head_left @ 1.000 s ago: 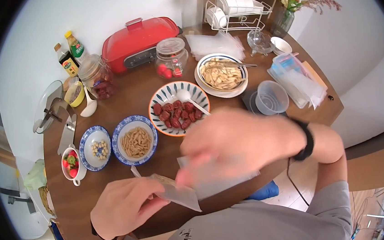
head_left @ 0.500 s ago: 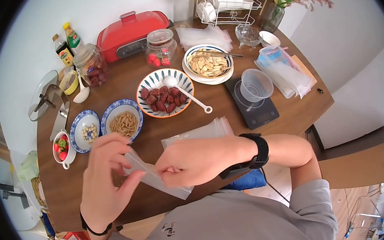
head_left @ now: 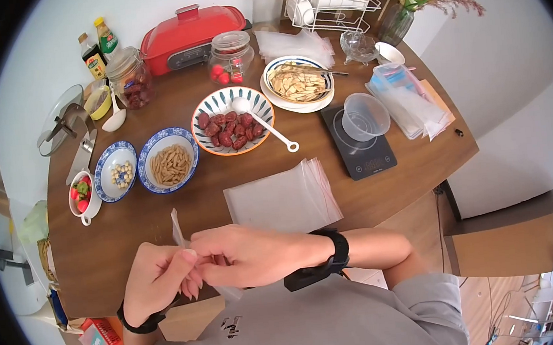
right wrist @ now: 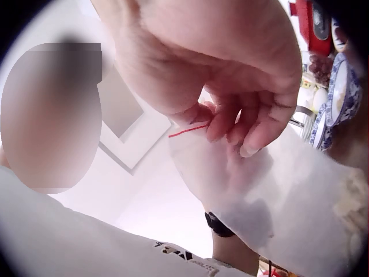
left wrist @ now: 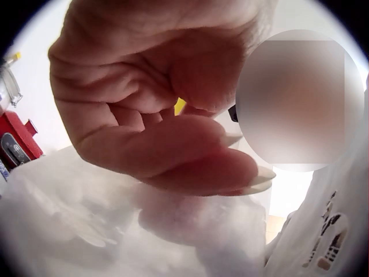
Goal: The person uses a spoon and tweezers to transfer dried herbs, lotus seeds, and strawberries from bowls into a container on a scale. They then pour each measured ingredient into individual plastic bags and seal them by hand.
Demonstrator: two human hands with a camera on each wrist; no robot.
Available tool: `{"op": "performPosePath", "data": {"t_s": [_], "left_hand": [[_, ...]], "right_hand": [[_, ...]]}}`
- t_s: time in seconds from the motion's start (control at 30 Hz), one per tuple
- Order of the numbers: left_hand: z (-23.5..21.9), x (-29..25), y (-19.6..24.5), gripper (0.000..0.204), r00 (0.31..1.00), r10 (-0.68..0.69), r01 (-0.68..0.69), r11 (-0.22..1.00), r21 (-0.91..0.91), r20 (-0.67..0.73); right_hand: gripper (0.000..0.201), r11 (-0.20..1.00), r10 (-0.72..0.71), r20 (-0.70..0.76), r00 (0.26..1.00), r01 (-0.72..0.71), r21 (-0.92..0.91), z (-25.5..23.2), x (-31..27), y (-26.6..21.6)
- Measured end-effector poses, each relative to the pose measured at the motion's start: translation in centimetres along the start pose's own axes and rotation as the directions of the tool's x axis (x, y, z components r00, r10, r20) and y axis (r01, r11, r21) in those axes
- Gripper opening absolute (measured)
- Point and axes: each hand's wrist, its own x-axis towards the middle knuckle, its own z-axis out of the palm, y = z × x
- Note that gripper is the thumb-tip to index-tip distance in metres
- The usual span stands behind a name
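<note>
A translucent zip bag [head_left: 177,227] with a red seal line is held upright over the near edge of the table, seen almost edge-on in the head view. Pale pieces show inside the bag [right wrist: 294,199] in the right wrist view. My left hand [head_left: 156,278] pinches its top edge between thumb and curled fingers. Close beside it, my right hand [head_left: 251,253] pinches the same edge, the red line running into its fingertips [right wrist: 216,127]. Flat on the table beyond the right hand lies a stack of zip bags [head_left: 279,198].
Bowls of pale brown strips [head_left: 170,163], white seeds [head_left: 121,175] and red dates [head_left: 230,129] stand behind the hands. To the right, a plastic tub [head_left: 365,117] sits on a black scale [head_left: 370,158]. A white spoon [head_left: 273,132] leans out of the date bowl.
The left hand, loosely spread half a second ago, has come onto the bag's top. My right hand has moved left beside it. The bag has turned edge-on, uncovering the stack of bags.
</note>
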Motion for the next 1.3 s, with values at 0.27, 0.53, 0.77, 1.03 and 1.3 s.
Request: {"op": "performPosePath", "data": {"t_s": [0.27, 0.53, 0.77, 1.03, 1.3], "left_hand": [[0.8, -0.5, 0.2, 0.038, 0.993, 0.101, -0.1, 0.995, 0.022, -0.056], [1.0, 1.0, -0.7, 0.028, 0.992, 0.105, -0.108, 0.993, 0.041, 0.074], [0.9, 1.9, -2.1, 0.021, 0.949, 0.247, -0.267, 0.96, 0.08, 0.198], [1.4, 1.6, -2.0, 0.028, 0.942, 0.321, -0.317, 0.947, -0.054, 0.098], [1.9, 1.2, -2.0, 0.032, 0.983, 0.17, -0.177, 0.977, -0.117, -0.065]], "right_hand": [[0.021, 0.986, -0.161, -0.037, 0.986, 0.159, -0.052, 0.4, 0.3, 0.4], [0.03, 0.991, -0.135, -0.114, 0.984, 0.135, -0.008, 0.0, -0.6, 2.3], [0.04, 1.0, -0.01, -0.055, 0.998, 0.009, -0.004, -1.1, -1.6, 2.5], [0.027, 0.983, -0.088, 0.031, 0.996, 0.082, 0.166, -1.0, -1.5, 2.0], [0.018, 0.961, -0.181, -0.103, 0.978, 0.154, -0.228, -0.1, -1.7, 1.2]]}}
